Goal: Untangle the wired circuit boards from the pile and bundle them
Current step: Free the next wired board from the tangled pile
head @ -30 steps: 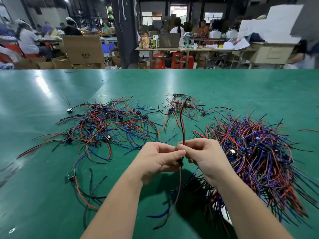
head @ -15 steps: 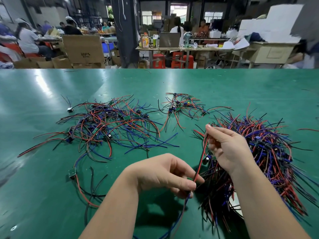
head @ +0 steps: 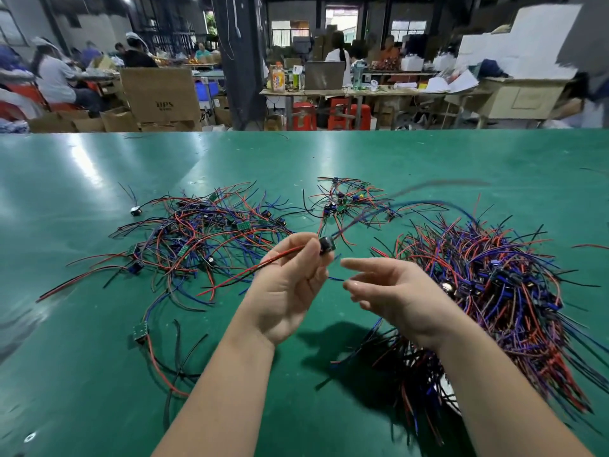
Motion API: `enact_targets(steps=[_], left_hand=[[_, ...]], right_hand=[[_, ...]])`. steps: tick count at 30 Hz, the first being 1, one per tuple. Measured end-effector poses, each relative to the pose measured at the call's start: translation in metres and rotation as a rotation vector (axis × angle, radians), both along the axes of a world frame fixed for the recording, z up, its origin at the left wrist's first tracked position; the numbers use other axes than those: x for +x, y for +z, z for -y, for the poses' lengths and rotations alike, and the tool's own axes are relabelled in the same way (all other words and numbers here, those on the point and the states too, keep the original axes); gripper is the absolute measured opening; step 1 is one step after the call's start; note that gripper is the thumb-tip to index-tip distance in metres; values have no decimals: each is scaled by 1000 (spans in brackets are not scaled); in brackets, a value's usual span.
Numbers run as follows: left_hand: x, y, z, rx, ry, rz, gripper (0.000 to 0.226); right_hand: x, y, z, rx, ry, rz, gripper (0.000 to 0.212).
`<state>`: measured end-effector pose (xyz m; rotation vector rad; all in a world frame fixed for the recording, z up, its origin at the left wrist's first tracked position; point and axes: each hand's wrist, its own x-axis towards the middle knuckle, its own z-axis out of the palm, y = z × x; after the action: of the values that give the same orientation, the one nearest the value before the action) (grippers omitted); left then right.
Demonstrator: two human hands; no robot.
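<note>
My left hand (head: 290, 288) is raised palm-up over the green table (head: 99, 374) and pinches one wired circuit board (head: 327, 245), a small dark part. Its red and black wires run left across my fingers, and its blue wires swing blurred up to the right. My right hand (head: 392, 298) hovers just right of it with fingers spread and holds nothing. A dense tangled pile (head: 501, 291) of red, blue, purple and black wired boards lies under and right of my right arm. A looser spread of wired boards (head: 197, 239) lies to the left.
A small cluster of wired boards (head: 346, 199) lies beyond my hands. One separate board with red and black wires (head: 141, 333) lies at the front left, and a small lone part (head: 135, 211) at the far left. Boxes, tables and seated people stand beyond the table's far edge.
My left hand rose, turned palm-up and now holds the board by its body. My right hand let go of the wires and opened. The freed blue wires whip up to the right.
</note>
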<state>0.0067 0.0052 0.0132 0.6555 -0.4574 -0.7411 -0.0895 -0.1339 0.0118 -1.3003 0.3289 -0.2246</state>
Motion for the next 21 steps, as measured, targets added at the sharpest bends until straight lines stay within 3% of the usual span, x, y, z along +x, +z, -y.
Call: enact_targets(steps=[4, 7, 10, 12, 14, 16, 19, 21], left_hand=[[-11, -3, 13, 286, 314, 339, 27], [-15, -10, 17, 347, 254, 518, 26], [-12, -8, 10, 323, -35, 509, 34], [-10, -4, 8, 368, -43, 432, 39], [-10, -2, 9, 397, -8, 291, 25], [-13, -6, 12, 464, -8, 289, 39], [-17, -12, 15, 574, -70, 347, 13], [-16, -13, 11, 646, -176, 354, 2]], right_hand=[[10, -1, -14, 255, -132, 201, 15], [10, 1, -13, 308, -240, 217, 10], [4, 6, -2, 316, -296, 183, 10], [1, 8, 4, 277, -272, 143, 8], [0, 6, 5, 214, -218, 113, 9], [2, 1, 1, 99, -193, 71, 10], [4, -5, -2, -77, -234, -21, 6], [5, -6, 3, -62, -334, -32, 5]])
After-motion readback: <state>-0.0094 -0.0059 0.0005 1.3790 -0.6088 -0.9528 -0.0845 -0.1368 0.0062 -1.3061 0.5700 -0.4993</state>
